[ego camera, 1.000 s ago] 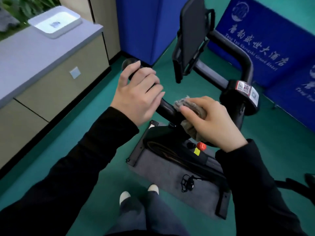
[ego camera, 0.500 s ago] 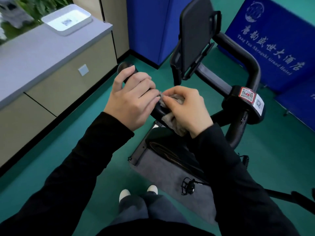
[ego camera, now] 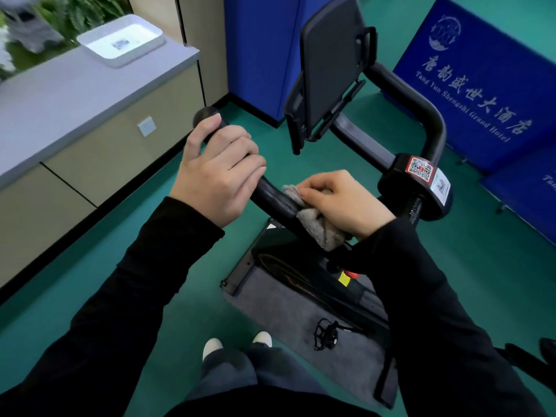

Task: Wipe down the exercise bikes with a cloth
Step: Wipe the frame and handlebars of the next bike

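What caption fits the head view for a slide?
Left hand grips the handlebar while right hand holds a cloth against it.

grey cloth, black handlebar, green floor

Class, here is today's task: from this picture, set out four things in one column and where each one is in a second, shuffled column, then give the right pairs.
Column one:
1. cloth
2. left hand
3. white tray
4. QR sticker

Column two:
A. on the grey counter
B. on the black hub
C. held against the handlebar by the right hand
D. gripping the handlebar's end

Pairs: 1-C; 2-D; 3-A; 4-B
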The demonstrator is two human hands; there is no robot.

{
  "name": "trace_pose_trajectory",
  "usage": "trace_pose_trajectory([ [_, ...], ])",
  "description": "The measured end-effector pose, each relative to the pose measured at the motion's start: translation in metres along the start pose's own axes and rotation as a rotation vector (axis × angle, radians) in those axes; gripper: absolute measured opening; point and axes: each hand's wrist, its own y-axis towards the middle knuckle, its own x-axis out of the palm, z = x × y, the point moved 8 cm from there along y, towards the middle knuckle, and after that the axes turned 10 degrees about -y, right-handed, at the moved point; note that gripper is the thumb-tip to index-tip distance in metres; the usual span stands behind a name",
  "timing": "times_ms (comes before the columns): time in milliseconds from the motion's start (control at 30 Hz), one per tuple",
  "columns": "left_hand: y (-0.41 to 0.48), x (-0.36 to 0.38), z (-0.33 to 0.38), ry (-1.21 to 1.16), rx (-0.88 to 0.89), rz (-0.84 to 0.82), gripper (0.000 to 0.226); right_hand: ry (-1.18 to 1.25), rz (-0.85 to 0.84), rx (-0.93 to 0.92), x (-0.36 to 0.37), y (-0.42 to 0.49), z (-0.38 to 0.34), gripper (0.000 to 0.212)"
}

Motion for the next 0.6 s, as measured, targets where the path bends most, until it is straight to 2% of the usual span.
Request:
trace_pose_trajectory([
  [167,-0.002,0.000,0.001,0.012,-0.032,0.017,0.022,0.011,0.054,-0.007,0.000,-0.003,0.002,0.026],
  [367,-0.001,-0.001,0.001,0.012,-0.021,0.050,0.022,-0.074,0.014,0.032,-0.004,-0.005,-0.005,0.013],
  [433,-0.001,-0.002,0.001,0.005,-0.009,0.058,0.021,-0.123,0.124,0.044,-0.013,-0.019,0.000,0.008],
  [600,-0.002,-0.001,-0.001,-0.024,0.030,0.077,0.019,-0.093,0.547,0.053,-0.014,-0.062,-0.008,0.004],
])
